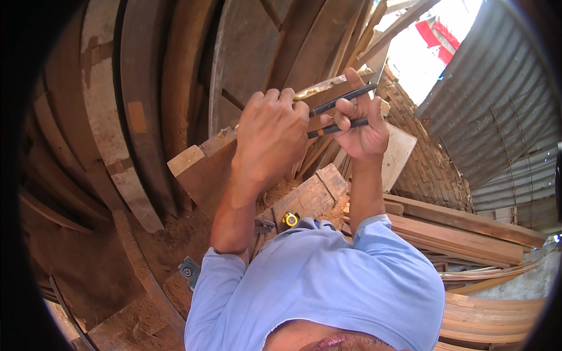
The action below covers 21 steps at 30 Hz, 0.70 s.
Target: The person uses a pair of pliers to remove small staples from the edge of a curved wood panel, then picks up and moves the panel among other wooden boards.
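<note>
My left hand (270,131) is closed in a fist over the edge of a wooden beam (188,159) that runs slantwise in front of me. What its fingers hold is hidden. Two dark bar-like tool handles (346,99) stick out from beside that fist toward the right; whether they join is covered. My right hand (366,131) has curled fingers around and between these bars, with one finger pointing up. An orange band circles the lower bar. Yellowish lumpy material (316,91) lies along the top edge of the beam.
Large curved planks (105,88) lean at the left and back. A yellow tape measure (290,219) lies near my body, and a teal tool (189,271) sits low at the left. Stacked boards (468,234) lie right, below a corrugated metal sheet (497,111).
</note>
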Available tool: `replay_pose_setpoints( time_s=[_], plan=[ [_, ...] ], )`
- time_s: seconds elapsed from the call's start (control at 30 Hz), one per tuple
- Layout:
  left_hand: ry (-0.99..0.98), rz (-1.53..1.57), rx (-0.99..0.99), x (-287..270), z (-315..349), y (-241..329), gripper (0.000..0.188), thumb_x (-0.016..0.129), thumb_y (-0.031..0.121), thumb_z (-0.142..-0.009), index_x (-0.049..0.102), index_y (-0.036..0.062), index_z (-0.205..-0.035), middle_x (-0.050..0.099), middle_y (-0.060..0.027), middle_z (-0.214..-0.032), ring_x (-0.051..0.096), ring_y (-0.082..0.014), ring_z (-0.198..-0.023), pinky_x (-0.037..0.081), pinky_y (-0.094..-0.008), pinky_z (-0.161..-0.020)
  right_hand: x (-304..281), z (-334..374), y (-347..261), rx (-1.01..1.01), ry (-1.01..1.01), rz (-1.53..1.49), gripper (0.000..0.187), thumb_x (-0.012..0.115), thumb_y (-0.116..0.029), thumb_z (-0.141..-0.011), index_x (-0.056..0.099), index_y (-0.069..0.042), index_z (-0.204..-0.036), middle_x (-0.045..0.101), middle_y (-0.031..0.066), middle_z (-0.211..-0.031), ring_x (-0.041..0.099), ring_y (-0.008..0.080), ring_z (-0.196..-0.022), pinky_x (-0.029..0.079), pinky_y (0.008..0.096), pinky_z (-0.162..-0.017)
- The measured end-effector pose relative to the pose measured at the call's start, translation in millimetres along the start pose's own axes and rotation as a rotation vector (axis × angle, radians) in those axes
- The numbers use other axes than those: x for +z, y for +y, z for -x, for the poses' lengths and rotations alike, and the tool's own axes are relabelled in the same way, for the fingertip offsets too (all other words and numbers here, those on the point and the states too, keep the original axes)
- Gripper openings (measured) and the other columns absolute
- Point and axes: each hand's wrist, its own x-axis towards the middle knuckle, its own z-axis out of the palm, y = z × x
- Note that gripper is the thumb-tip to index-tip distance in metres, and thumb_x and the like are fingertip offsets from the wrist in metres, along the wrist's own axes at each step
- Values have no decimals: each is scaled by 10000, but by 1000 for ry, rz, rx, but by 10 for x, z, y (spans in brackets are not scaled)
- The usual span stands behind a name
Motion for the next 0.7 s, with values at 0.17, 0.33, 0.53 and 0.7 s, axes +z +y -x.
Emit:
replay_pose_setpoints(
  time_s=[0.17, 0.33, 0.53, 0.7],
  plan=[
    [22, 44, -7, -68, -5, 29, 215, 698, 212, -817, 642, 47, -943, 683, -123, -959, 652, -290, -879, 474, -425, -755, 142, 21, -174, 40, -13, 215, 741, 399, -432, -1086, 52, -61, -1625, 471, 391, -1440, 591, 427, -1281, 433, 514, -1126],
    [19, 81, -72, -64, -24, 29, 302, 705, 225, -835, 581, 54, -1052, 688, -114, -913, 651, -296, -864, 465, -427, -746, 378, 78, -656, 16, -27, 469, 854, 468, -464, -1060, -27, -46, -1616, 331, 440, -1508, 488, 477, -1369, 398, 550, -1153],
    [93, 44, -79, 21, -52, -56, 281, 702, 193, -819, 577, 61, -1034, 694, -106, -863, 657, -295, -826, 467, -434, -727, 773, -288, -1033, -115, -7, 858, 780, 422, -471, -1075, 91, 17, -1585, 378, 466, -1459, 527, 461, -1338, 406, 501, -1141],
    [122, 16, -45, 70, -60, -70, 280, 712, 172, -796, 576, 61, -1014, 686, -98, -820, 657, -290, -783, 472, -424, -688, 726, -631, -1134, -49, 93, 1044, 772, 391, -500, -1080, 124, 19, -1585, 383, 444, -1472, 538, 431, -1329, 383, 493, -1149]
  ],
)
